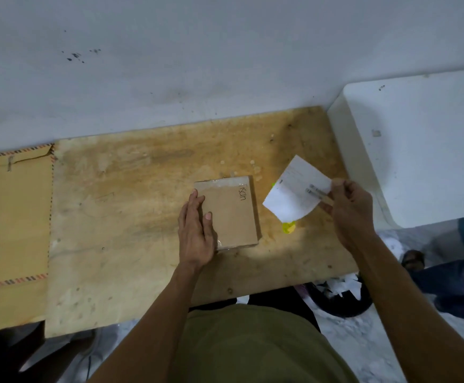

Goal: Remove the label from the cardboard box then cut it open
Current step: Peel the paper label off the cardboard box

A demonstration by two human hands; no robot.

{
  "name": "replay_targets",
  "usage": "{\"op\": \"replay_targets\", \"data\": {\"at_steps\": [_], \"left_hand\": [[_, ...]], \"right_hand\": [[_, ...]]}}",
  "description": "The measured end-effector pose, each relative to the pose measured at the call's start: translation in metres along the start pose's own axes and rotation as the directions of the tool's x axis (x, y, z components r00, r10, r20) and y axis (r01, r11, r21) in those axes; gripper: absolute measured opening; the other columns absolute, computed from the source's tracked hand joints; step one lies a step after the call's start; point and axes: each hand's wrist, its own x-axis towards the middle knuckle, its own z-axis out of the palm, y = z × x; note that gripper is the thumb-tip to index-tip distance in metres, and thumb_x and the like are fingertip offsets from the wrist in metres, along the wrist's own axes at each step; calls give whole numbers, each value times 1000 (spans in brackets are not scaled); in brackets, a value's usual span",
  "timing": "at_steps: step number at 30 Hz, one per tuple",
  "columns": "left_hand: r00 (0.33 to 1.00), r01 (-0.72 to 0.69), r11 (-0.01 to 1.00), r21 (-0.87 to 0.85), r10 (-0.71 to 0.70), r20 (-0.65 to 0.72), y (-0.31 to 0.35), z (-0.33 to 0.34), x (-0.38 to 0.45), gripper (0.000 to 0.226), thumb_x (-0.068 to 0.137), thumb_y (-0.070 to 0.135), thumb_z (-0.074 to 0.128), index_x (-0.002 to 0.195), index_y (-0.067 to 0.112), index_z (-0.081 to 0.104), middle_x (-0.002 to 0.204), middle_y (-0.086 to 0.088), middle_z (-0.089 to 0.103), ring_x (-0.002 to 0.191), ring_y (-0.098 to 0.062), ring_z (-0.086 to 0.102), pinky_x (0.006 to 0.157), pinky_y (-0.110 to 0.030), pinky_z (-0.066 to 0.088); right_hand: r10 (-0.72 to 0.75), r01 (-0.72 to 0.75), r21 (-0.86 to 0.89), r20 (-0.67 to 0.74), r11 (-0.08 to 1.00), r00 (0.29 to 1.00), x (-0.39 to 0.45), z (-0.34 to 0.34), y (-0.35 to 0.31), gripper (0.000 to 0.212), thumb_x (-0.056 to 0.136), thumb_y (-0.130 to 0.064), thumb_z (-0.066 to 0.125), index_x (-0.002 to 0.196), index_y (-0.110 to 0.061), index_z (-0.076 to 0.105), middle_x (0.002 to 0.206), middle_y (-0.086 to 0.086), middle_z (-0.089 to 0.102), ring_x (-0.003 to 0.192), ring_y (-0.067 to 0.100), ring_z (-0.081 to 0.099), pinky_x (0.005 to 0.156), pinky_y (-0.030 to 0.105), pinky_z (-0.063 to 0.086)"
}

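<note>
A small flat cardboard box [232, 212] lies on the wooden board [131, 205], with clear tape along its near and far edges and dark handwriting near its far right corner. My left hand [196, 230] rests flat on the box's left side, fingers together. My right hand [348, 210] is raised to the right of the box and pinches a white paper label [294, 190], which hangs in the air off the box. A yellow-green object [289, 227] on the board is mostly hidden under the label; what it is cannot be told.
A big flattened carton [9, 217] lies at the left. A white table [418, 150] stands at the right, the grey wall behind. Under the board's near edge sits a dark bin [338, 297] with paper scraps. Another person's legs and foot [446, 275] are at the right.
</note>
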Motion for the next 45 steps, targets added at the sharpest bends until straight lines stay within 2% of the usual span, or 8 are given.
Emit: {"op": "replay_targets", "data": {"at_steps": [7, 15, 25, 29, 34, 39, 42, 45], "left_hand": [[1000, -11, 997, 72, 10, 15, 3, -1, 0, 44, 105, 38, 31, 148, 25, 28, 163, 2, 23, 148, -26, 18, 116, -56, 30], [996, -74, 972, 223, 81, -22, 16, -7, 2, 49, 104, 33, 32, 145, 6, 38, 152, -11, 43, 146, -28, 24, 120, -49, 22], [989, -144, 980, -140, 137, -56, 126, -30, -7, 54, 98, 48, 49, 147, 35, 32, 149, 17, 38, 140, -4, 32, 107, -23, 34], [999, -34, 946, -324, 44, 24, 149, -22, -9, 51, 95, 42, 59, 140, 46, 36, 120, 11, 64, 116, -1, 58, 77, -31, 54], [998, -57, 919, -391, 54, -19, 168, -9, -24, 48, 87, 33, 62, 132, 34, 46, 87, 2, 70, 85, -16, 66, 70, -29, 51], [997, -74, 903, -423, 73, -17, 194, -2, -38, 43, 93, 17, 64, 130, 30, 47, 81, -4, 68, 76, -14, 64, 68, -25, 51], [997, -83, 919, -384, 80, -24, 205, -1, -43, 39, 96, 14, 61, 129, 30, 48, 78, 2, 65, 72, -11, 62, 64, -25, 50], [993, -111, 924, -366, 117, -4, 210, -1, -48, 37, 96, 15, 60, 127, 31, 49, 78, 2, 64, 71, -14, 62, 63, -31, 51]], "right_hand": [[-94, 94, -20, -5, 995, 996, -24, 31, -15, 14, 98, -30, 54, 94, -19, 62, 88, -4, 66, 86, 16, 64, 86, 57, 56], [-5, -40, 224, 199, 974, 980, -55, 46, -34, 17, 101, -21, 49, 87, -16, 58, 97, 6, 65, 93, 17, 64, 72, 29, 54], [36, -196, 339, 425, 920, 904, -58, 25, -65, 18, 99, -22, 53, 84, -17, 61, 88, 5, 67, 83, 19, 66, 74, 35, 54], [19, -168, 342, 400, 925, 916, -61, 13, -68, 17, 99, -21, 53, 83, -18, 60, 85, 4, 66, 79, 17, 64, 69, 32, 49], [-74, -7, 295, 263, 955, 962, -59, -13, -64, 5, 93, -18, 64, 91, -15, 60, 78, -2, 70, 75, 13, 68, 64, 31, 56], [-285, 275, 81, 166, 958, 944, -63, -39, -61, 30, 86, -11, 71, 105, -24, 52, 77, -7, 67, 83, 14, 73, 70, 38, 62], [-480, 519, -124, 248, 846, 841, -61, -51, -60, 60, 86, -19, 71, 133, -31, 37, 100, -7, 66, 90, 2, 67, 69, 18, 56], [-628, 756, -205, 446, 622, 638, -50, -58, -55, 67, 75, -38, 79, 135, -33, 50, 143, 1, 40, 126, 10, 45, 91, 26, 52]]}}
